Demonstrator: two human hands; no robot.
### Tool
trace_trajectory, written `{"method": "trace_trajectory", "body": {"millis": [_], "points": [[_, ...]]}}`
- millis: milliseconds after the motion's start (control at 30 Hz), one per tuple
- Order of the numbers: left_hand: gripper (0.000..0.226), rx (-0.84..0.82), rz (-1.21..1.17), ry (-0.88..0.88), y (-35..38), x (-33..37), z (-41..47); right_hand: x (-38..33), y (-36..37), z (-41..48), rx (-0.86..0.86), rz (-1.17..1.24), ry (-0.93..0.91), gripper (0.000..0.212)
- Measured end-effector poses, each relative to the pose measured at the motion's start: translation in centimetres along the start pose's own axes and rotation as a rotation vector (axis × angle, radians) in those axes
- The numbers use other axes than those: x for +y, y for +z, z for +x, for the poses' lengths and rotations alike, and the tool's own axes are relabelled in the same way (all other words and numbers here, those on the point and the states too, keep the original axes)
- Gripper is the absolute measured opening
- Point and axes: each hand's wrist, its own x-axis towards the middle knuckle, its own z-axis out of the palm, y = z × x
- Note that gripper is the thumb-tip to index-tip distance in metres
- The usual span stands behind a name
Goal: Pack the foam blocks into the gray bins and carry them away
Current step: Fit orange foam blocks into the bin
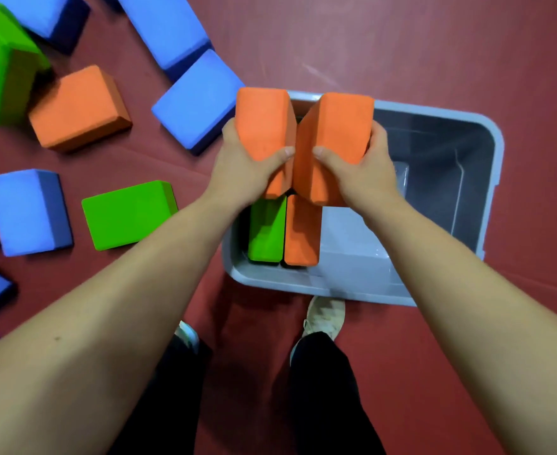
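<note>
Holding the left orange block (pixel 264 126) in my left hand (pixel 244 169) and the right orange block (pixel 336 126) in my right hand (pixel 362 169), fingers curled round each, above the gray bin's (pixel 490 133) left end, I judge packing under way; next, lower both just beyond the standing green block (pixel 267 231).

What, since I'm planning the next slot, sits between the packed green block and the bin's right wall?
In the head view, an orange block stands against the green block; past it the gray bin shows bare floor.
</note>
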Motion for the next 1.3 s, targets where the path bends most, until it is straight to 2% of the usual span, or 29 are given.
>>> {"method": "trace_trajectory", "body": {"millis": [267, 367, 500, 567, 700, 1033, 1100, 1233, 1300], "points": [[0.095, -0.101, 0.098, -0.088, 2.9, -2.5, 5.5, 2.0, 4.6, 5.5, 0.033, -0.049, 0.047, 0.098], [0.098, -0.116, 0.116, -0.092, 4.4, -3.8, 5.9, 3.5, 5.9, 6.7, 0.034, -0.048, 0.063, 0.096], [0.087, -0.147, 0.077, -0.092, 6.1, -5.2, 6.1, 6.1, 6.7, 7.2, -0.007, -0.062, 0.061, 0.090], [0.083, -0.138, 0.071, -0.091, 6.5, -5.4, 6.7, 7.0, 7.0, 7.9, -0.040, -0.071, 0.063, 0.088], [0.080, -0.119, 0.059, -0.063, 6.9, -6.1, 7.6, 8.4, 7.5, 9.4, -0.103, -0.048, 0.107, 0.099], [0.084, -0.088, 0.111, -0.075, 8.9, -8.2, 8.3, 11.0, 8.8, 10.9, -0.125, -0.040, 0.134, 0.104], [0.084, -0.094, 0.124, -0.079, 9.4, -8.1, 8.5, 10.5, 8.3, 10.9, -0.155, -0.066, 0.181, 0.106], [0.086, -0.132, 0.123, -0.127, 9.3, -7.8, 8.7, 8.0, 7.5, 11.7, -0.248, -0.228, 0.356, 0.088], [0.087, -0.204, 0.054, -0.169, 8.6, -7.2, 8.9, 6.0, 7.8, 11.1, -0.204, -0.384, 0.401, 0.086]]}}
